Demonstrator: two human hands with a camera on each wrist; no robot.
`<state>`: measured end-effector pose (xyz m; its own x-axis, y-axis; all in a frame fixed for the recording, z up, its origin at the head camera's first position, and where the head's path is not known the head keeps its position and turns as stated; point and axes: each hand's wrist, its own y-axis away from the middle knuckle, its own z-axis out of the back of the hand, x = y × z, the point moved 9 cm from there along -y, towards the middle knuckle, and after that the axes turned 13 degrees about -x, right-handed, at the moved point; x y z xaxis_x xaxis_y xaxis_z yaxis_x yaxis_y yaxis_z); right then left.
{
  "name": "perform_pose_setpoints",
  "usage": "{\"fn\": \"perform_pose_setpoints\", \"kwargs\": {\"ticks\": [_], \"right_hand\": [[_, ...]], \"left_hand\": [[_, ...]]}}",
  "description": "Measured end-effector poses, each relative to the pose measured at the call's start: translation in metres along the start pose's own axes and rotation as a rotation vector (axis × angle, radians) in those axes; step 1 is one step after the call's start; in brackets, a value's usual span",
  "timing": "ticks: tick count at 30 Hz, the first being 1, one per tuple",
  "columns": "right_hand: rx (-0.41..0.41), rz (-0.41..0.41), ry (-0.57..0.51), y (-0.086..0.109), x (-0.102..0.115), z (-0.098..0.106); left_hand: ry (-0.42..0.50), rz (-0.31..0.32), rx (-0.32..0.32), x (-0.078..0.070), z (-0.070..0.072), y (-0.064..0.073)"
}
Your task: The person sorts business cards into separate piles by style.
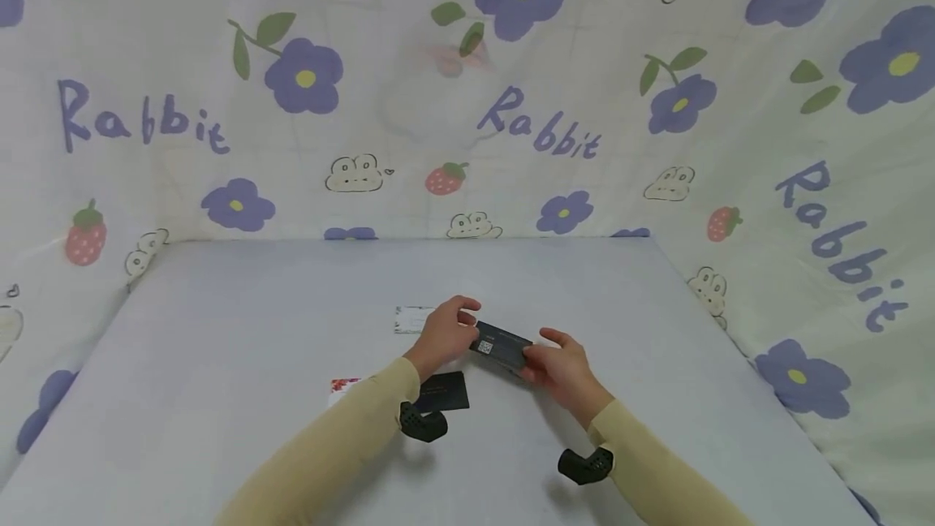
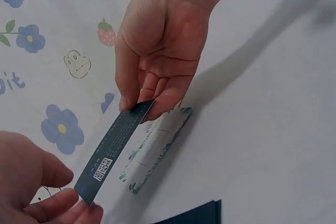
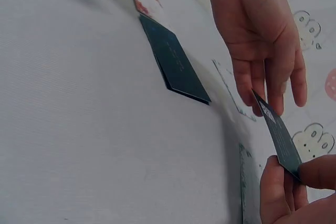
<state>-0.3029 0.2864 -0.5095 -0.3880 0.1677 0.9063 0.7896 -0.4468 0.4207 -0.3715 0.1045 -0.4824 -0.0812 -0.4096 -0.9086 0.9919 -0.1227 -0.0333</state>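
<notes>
A dark card (image 1: 500, 345) with a QR code and small print is held above the table between both hands. My left hand (image 1: 444, 335) pinches the end by the QR code, its thumb and fingertips at the corner in the left wrist view. At the opposite end, the thumb and fingers of my right hand (image 1: 564, 372) grip the card. Beneath it, a white card with green leaf edging (image 2: 157, 150) lies on the table, mostly hidden in the head view. Near my left wrist lies a dark card stack or folded card (image 3: 176, 61) with faint lettering.
A white card with a decorated border (image 1: 411, 320) lies behind my left hand. Beside the dark stack, a white card with red patterning (image 3: 147, 3) is partly covered by my sleeve in the head view. The pale table (image 1: 241, 323) meets a printed curtain (image 1: 409, 104).
</notes>
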Motion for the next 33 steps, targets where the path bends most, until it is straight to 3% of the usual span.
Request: {"fn": "perform_pose_setpoints", "kwargs": {"ticks": [3,9,16,25,33], "right_hand": [[0.05,0.016,0.052,0.007,-0.001,-0.004],[0.137,0.053,0.138,0.022,-0.005,-0.028],[0.208,0.085,0.241,0.038,-0.009,-0.055],[0.174,0.132,0.313,0.034,-0.014,-0.075],[0.142,0.149,0.332,0.032,-0.015,-0.086]], "left_hand": [[0.017,0.022,-0.002,0.002,0.009,0.006],[0.059,0.065,-0.001,0.017,0.04,0.022],[0.113,0.131,0.031,0.036,0.065,0.045],[0.06,0.163,-0.007,0.054,0.081,0.06],[-0.004,0.153,-0.038,0.057,0.093,0.066]]}}
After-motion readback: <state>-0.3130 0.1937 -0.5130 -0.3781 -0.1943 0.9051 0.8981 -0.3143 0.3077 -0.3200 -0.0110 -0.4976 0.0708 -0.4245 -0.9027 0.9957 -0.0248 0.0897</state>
